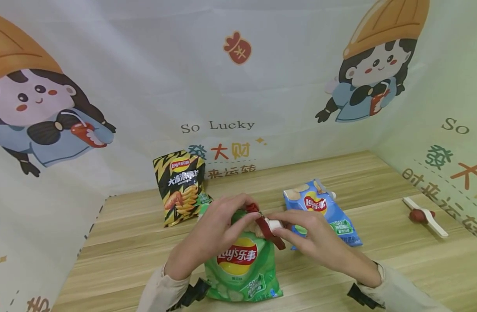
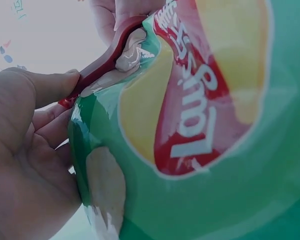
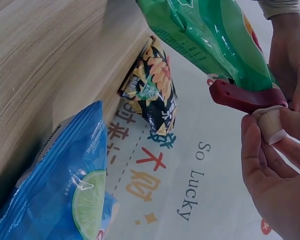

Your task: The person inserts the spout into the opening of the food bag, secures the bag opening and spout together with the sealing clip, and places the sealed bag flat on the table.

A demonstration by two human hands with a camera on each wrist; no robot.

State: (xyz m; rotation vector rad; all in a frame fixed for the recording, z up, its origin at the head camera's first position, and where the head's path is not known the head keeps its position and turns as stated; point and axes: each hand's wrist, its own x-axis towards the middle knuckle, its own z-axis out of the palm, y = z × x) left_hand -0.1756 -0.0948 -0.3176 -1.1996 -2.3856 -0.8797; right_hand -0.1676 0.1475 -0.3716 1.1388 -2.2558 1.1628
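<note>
A green Lay's chip bag point(image 1: 242, 271) stands in front of me, its top gathered in a dark red bag clip point(image 3: 237, 95) with a white screw cap point(image 3: 271, 125). My left hand point(image 1: 211, 234) pinches one end of the clip and the bag's top edge, thumb in front and fingers behind, as the left wrist view shows. With thumb and fingertips, my right hand point(image 1: 320, 238) grips the white cap. Just behind that hand lies a blue Lay's bag point(image 1: 320, 208), partly covered by it in the head view.
Against the back cloth leans a black and yellow Lay's bag point(image 1: 180, 186). To the right, a white bag clip with a red cap point(image 1: 419, 215) lies on the wooden table point(image 1: 398, 264). Printed cloth walls point(image 1: 285, 108) border the table behind and at both sides.
</note>
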